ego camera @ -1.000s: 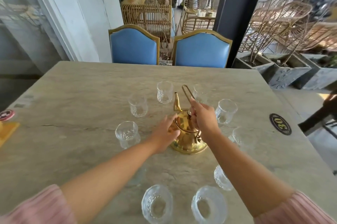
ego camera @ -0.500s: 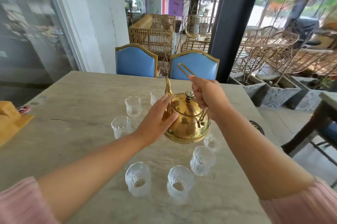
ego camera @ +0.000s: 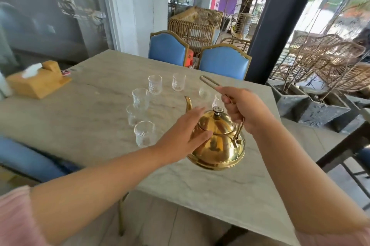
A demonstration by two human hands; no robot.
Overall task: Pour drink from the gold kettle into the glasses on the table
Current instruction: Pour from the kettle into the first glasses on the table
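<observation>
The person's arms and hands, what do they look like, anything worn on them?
Both forearms are bare, with pink sleeves pushed up near the elbows: the left sleeve at the lower left corner, the right sleeve at the lower right. The left hand and right hand show no gloves, and no rings, watch or bracelets are visible.

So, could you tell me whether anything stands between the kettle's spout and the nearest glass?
Nothing visible does. The gold kettle hangs from the right hand, the left hand on its side. Only bare table lies between the spout and the nearest glass.
</observation>
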